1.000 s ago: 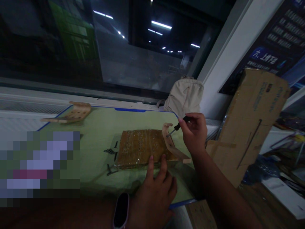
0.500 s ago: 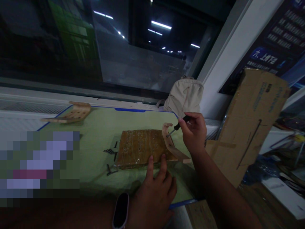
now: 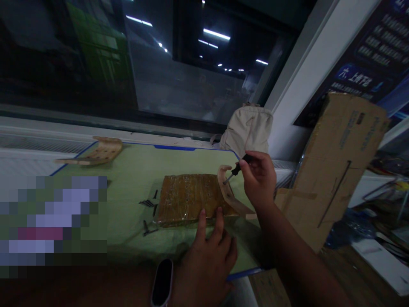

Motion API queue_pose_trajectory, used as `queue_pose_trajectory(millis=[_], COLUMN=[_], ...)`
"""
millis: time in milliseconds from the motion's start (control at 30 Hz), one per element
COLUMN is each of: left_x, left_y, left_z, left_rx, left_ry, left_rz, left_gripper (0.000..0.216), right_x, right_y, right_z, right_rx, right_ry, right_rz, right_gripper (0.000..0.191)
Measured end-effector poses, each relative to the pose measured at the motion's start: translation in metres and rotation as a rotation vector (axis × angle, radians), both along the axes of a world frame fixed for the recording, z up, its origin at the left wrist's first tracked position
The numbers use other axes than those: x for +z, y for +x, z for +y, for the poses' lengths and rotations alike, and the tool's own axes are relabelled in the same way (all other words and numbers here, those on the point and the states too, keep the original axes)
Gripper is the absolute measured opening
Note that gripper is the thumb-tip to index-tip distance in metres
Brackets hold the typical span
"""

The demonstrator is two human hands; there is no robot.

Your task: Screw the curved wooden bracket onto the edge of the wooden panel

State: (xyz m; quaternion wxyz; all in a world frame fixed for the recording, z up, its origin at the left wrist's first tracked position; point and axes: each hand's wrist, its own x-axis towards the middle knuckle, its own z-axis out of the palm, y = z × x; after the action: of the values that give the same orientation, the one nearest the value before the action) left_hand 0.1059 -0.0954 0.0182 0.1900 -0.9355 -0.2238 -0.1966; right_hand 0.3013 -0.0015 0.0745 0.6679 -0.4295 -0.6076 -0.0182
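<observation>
Right hand (image 3: 260, 181): pinching my driver (image 3: 235, 170), tip at bracket (image 3: 228, 195)
Left hand (image 3: 209, 251): spread, fingertips on block (image 3: 188, 196), lower centre
Driver step: screwing, I judge
Next turn: needs steady pressure

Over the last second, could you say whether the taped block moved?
No, the taped block shows no visible shift relative to the blue strip beyond it.

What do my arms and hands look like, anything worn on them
Your left hand and right hand are ungloved. The left wrist wears a band with a rounded dark screen and pale rim. The right forearm is bare where visible.
</observation>
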Motion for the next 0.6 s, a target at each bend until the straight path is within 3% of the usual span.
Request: queue_pose_trajectory(millis=[100, 300, 367, 600], left_x=[0.000, 0.001, 0.000, -0.005], left_y=[0.000, 0.001, 0.001, 0.000], left_z=[0.000, -0.001, -0.002, 0.001], left_rx=[0.000, 0.000, -0.003, -0.020], left_ry=[0.002, 0.003, -0.003, -0.003], left_rz=[-0.003, 0.002, 0.001, -0.014], left_gripper=[0.067, 0.068, 0.068, 0.072], right_x=[0.002, -0.002, -0.003, -0.002], right_y=[0.005, -0.004, -0.006, 0.003], right_z=[0.003, -0.002, -0.002, 0.005], right_rx=[-0.076, 0.177, 0.200, -0.016], right_ry=[0.007, -0.043, -0.053, -0.021], right_rz=[0.023, 0.000, 0.024, 0.061], right_gripper=[0.023, 0.027, 0.026, 0.030])
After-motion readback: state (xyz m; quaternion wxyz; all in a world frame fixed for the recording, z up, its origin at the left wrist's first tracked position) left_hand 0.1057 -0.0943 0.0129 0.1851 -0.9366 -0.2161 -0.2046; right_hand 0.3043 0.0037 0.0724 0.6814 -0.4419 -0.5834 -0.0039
